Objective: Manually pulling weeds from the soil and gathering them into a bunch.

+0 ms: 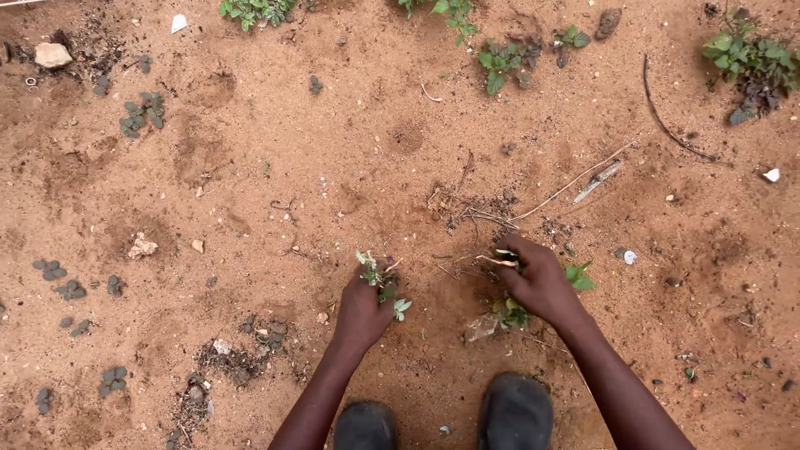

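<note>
My left hand [360,312] is closed around a small bunch of pulled green weeds [382,279], with leaves sticking out above and to the right of the fist. My right hand [537,279] presses down on the sandy ground and grips a low green weed [510,310] whose leaves show under the palm and at its right side. A thin pale stem lies by the fingertips. My two dark shoes [515,412] stand just below the hands.
Bare reddish sandy soil [275,192] all around. Small grey-green weeds [142,112] dot the left side, leafier green plants [750,58] line the top edge. Dry twigs [575,179], a curved stick [667,125], a pale stone [52,55] and white scraps lie scattered.
</note>
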